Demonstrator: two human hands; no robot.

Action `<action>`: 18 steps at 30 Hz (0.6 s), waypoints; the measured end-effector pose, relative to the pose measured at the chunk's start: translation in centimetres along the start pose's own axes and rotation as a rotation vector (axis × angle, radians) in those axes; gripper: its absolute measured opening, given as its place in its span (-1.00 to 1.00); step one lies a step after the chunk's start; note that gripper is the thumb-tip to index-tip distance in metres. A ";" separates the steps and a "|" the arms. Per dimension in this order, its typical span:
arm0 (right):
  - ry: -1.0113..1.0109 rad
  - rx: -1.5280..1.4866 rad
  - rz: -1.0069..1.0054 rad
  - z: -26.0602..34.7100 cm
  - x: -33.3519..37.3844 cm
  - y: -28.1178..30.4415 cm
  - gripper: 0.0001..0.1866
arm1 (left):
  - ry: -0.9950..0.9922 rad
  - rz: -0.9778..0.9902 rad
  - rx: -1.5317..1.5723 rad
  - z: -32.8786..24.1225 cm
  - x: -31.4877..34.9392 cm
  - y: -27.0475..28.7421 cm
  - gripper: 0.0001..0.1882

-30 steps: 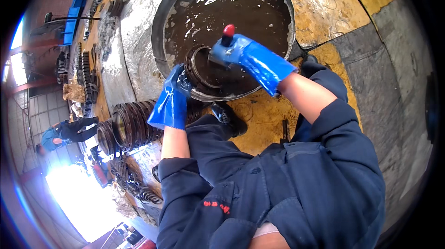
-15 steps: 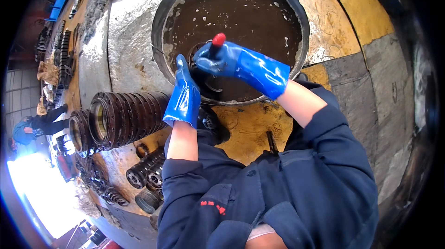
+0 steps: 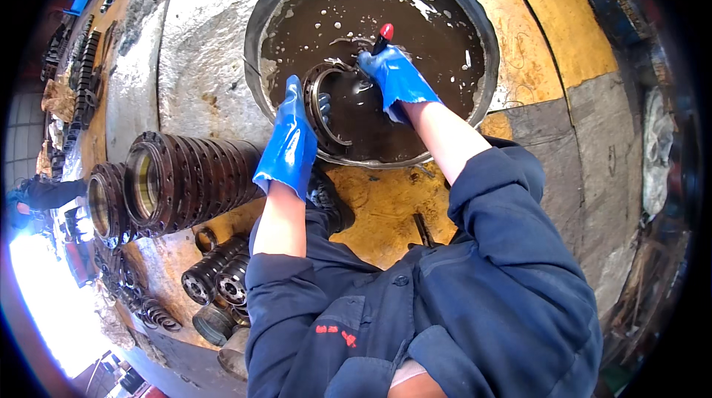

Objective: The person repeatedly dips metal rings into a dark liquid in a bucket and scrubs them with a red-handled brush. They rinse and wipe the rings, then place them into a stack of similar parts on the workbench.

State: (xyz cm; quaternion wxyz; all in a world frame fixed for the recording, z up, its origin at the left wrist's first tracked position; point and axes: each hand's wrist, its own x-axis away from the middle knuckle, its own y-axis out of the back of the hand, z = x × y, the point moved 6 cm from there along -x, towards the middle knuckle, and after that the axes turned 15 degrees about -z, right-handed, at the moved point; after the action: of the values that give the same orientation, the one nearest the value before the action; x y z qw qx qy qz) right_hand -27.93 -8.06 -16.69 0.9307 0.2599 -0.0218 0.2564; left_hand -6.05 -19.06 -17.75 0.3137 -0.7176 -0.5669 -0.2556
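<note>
Yellow-painted concrete floor, one round black tub [image 3: 256, 42] of brown water. Left hand [image 3: 291, 138] grips one dark metal ring [image 3: 320, 113] at its rim; right hand [image 3: 393, 75] clenches one red-tipped brush [image 3: 383, 36] just beside it.

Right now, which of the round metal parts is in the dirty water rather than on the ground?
The metal ring held by the left hand in the tub; the ribbed stacks lie outside, left of it.

I see a worn yellow-painted floor [image 3: 386, 213] with bare grey concrete patches [image 3: 593, 168]. Rusty stacked metal discs [image 3: 185, 179] lie left. Bright daylight [image 3: 44, 302] floods the lower left.
</note>
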 end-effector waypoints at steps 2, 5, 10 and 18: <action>-0.002 0.076 0.043 -1.1 1.0 0.1 -0.59 | 0.010 -0.014 0.007 -0.1 -0.5 0.5 -0.10; -0.036 0.334 0.033 -2.0 0.7 0.5 -0.57 | 0.051 -0.028 -0.018 0.0 -0.7 0.5 -0.10; 0.197 0.013 0.180 4.1 3.0 -1.7 -0.67 | 0.087 -0.076 -0.018 -0.5 -0.9 1.8 -0.11; 0.625 -0.190 0.270 5.8 12.9 -0.4 -0.79 | 0.120 -0.090 -0.040 -0.7 -1.2 0.8 -0.13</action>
State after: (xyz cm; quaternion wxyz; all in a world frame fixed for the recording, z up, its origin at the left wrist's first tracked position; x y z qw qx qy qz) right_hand -15.99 -5.25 -9.64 0.8702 0.0761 0.2061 0.4409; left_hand -5.59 -20.49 -18.31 0.3210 -0.6808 -0.5736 -0.3231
